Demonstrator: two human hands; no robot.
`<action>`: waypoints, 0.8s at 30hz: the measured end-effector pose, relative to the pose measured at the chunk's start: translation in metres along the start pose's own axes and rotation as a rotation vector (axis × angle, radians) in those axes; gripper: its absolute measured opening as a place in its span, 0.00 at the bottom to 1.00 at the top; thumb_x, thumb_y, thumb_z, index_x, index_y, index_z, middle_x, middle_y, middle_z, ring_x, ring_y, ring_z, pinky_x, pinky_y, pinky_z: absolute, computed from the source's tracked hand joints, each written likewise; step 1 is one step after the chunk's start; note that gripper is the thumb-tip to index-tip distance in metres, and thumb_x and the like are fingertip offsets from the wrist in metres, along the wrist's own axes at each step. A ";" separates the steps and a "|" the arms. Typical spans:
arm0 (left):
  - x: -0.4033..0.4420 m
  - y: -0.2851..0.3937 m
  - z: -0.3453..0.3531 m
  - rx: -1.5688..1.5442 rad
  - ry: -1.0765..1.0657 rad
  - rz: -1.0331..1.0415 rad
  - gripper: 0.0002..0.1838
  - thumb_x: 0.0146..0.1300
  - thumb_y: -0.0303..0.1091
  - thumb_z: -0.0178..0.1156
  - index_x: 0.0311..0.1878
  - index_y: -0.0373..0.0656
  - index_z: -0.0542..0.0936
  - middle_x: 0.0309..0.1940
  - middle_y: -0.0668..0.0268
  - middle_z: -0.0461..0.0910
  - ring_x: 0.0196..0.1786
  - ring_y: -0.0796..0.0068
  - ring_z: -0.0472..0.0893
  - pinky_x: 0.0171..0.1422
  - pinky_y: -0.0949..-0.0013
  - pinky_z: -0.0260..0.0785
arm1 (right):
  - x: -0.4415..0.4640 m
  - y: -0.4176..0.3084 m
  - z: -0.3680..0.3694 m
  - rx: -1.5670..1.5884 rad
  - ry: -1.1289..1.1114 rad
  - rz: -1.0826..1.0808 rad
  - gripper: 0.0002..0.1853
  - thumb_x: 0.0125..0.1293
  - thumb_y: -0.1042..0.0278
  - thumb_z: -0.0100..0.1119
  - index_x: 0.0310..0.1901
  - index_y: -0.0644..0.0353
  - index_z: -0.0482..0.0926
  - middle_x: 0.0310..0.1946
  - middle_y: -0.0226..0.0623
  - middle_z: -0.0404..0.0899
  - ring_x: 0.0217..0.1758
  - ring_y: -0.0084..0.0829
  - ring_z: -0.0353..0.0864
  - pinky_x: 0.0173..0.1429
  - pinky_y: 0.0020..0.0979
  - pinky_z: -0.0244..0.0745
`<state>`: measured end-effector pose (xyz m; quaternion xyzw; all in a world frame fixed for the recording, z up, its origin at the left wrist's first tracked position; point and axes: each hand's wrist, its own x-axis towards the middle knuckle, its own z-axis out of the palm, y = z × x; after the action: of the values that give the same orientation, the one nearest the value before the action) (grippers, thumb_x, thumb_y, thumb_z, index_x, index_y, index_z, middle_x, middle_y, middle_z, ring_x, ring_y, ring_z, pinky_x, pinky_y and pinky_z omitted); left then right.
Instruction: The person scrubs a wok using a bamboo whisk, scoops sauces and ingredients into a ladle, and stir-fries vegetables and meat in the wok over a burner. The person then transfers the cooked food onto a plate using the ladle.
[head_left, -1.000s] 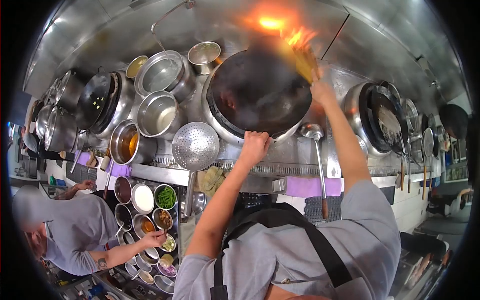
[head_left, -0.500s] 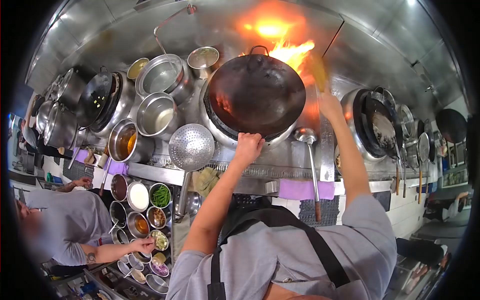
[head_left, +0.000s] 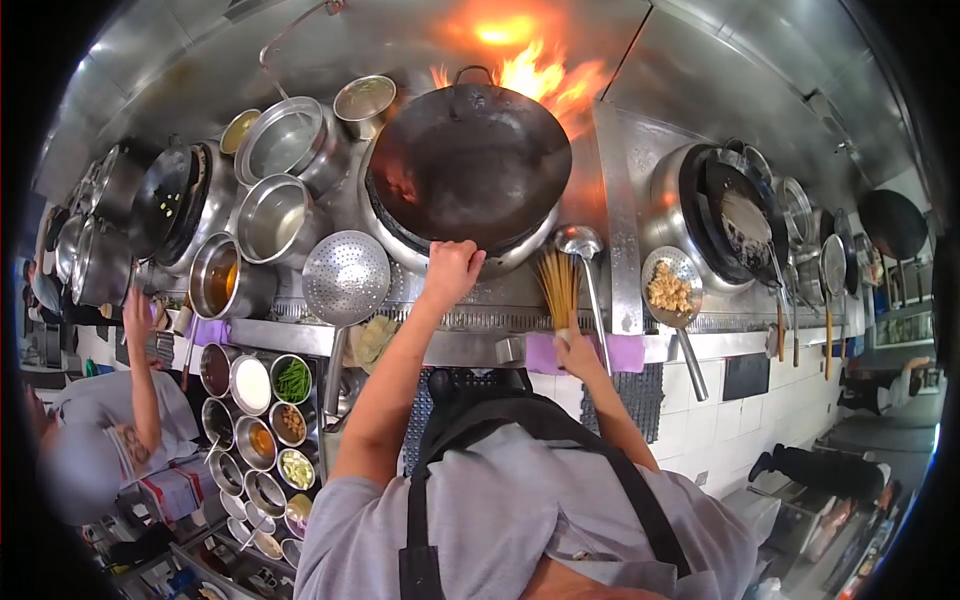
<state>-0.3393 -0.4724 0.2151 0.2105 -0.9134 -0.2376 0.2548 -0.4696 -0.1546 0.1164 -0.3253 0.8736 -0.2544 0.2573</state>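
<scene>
A big dark wok (head_left: 470, 165) rests tilted on the burner, its far edge raised and flames (head_left: 540, 75) rising behind it. My left hand (head_left: 455, 270) is closed on the wok's near edge; the grip itself is partly hidden by my knuckles. Lower and to the right, my right hand (head_left: 577, 352) is wrapped round the base of a bamboo wok brush (head_left: 557, 285), bristles pointing away from me over the stove edge. Right beside the brush lies a steel ladle (head_left: 580, 242), bowl up on the stovetop.
Left of the wok stand steel pots (head_left: 275, 220) and a perforated strainer (head_left: 346, 278). Small ingredient containers (head_left: 250, 385) sit at lower left near a co-worker (head_left: 130, 400). To the right are a skimmer with brown pieces (head_left: 670, 290) and a second wok (head_left: 745, 215).
My right hand has come down from the far right of the wok to the stove's front edge with the brush. My left hand stays on the wok. The co-worker's arm has lifted from the containers.
</scene>
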 end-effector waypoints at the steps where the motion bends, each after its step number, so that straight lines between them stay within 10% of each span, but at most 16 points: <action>1: 0.001 -0.003 -0.001 0.005 -0.054 -0.015 0.10 0.62 0.35 0.66 0.29 0.42 0.78 0.25 0.56 0.80 0.35 0.52 0.82 0.47 0.49 0.67 | 0.002 0.002 -0.008 -0.059 -0.078 0.008 0.40 0.69 0.58 0.60 0.78 0.62 0.56 0.44 0.66 0.81 0.44 0.62 0.83 0.50 0.51 0.78; 9: -0.052 0.036 -0.043 0.079 0.308 -0.040 0.19 0.59 0.30 0.66 0.54 0.39 0.80 0.50 0.57 0.79 0.56 0.50 0.76 0.62 0.50 0.65 | -0.067 0.066 -0.028 -0.147 0.219 0.128 0.30 0.66 0.69 0.57 0.69 0.68 0.68 0.53 0.63 0.75 0.53 0.64 0.77 0.61 0.52 0.71; 15: -0.237 -0.043 -0.027 -0.389 -0.615 -0.334 0.17 0.66 0.42 0.62 0.49 0.38 0.81 0.30 0.49 0.83 0.35 0.42 0.82 0.42 0.49 0.75 | -0.076 0.001 -0.060 0.035 0.380 0.020 0.22 0.67 0.72 0.56 0.60 0.72 0.73 0.40 0.56 0.81 0.45 0.56 0.82 0.52 0.47 0.75; 18: -0.361 -0.074 -0.006 -0.110 -0.798 -0.674 0.18 0.65 0.45 0.62 0.43 0.37 0.82 0.40 0.47 0.86 0.47 0.42 0.84 0.50 0.48 0.76 | -0.068 -0.057 -0.080 -0.048 0.424 -0.083 0.21 0.67 0.72 0.56 0.59 0.72 0.73 0.39 0.54 0.80 0.43 0.48 0.81 0.51 0.45 0.75; 21: -0.487 -0.099 0.023 -0.038 -0.922 -0.917 0.18 0.61 0.46 0.67 0.38 0.37 0.81 0.42 0.45 0.86 0.48 0.46 0.86 0.49 0.48 0.78 | -0.042 -0.137 -0.096 0.205 0.120 -0.159 0.21 0.70 0.71 0.57 0.63 0.65 0.72 0.23 0.31 0.74 0.16 0.22 0.71 0.20 0.27 0.66; 24: -0.568 -0.089 0.042 -0.356 -0.923 -1.352 0.17 0.60 0.45 0.69 0.35 0.40 0.79 0.39 0.48 0.87 0.41 0.53 0.89 0.40 0.48 0.79 | -0.023 -0.242 -0.098 0.737 -0.365 -0.066 0.23 0.72 0.75 0.53 0.68 0.63 0.68 0.18 0.25 0.68 0.11 0.16 0.62 0.15 0.23 0.58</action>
<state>0.1044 -0.2419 -0.0727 0.5512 -0.5519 -0.5422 -0.3125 -0.4092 -0.2708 0.3436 -0.2791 0.6532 -0.4964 0.4991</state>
